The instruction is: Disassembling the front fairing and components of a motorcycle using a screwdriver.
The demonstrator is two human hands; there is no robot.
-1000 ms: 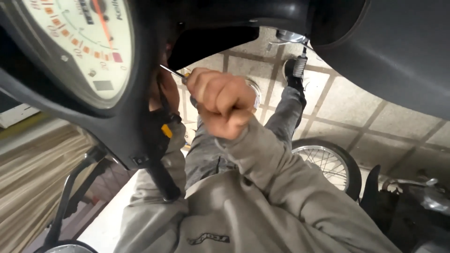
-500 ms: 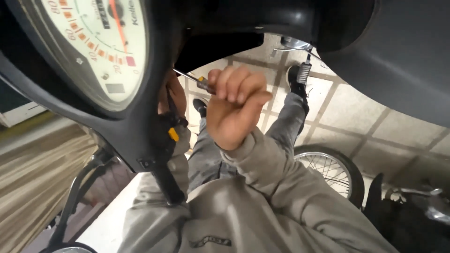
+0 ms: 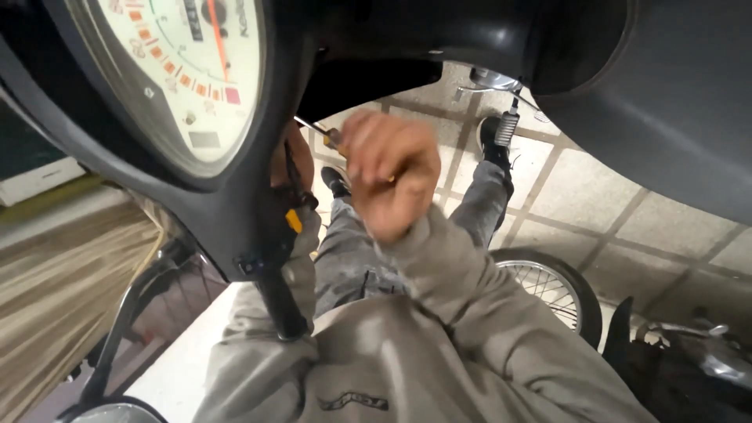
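Spoked wheel (image 3: 548, 294), tiled floor (image 3: 603, 188).

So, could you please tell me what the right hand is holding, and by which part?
The right hand grips a screwdriver by its handle.

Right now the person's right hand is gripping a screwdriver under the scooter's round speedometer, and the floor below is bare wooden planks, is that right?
Not quite. The head view shows the floor is paved with pale square tiles, not wooden planks. The rest holds: the right hand grips a screwdriver beneath the round speedometer.
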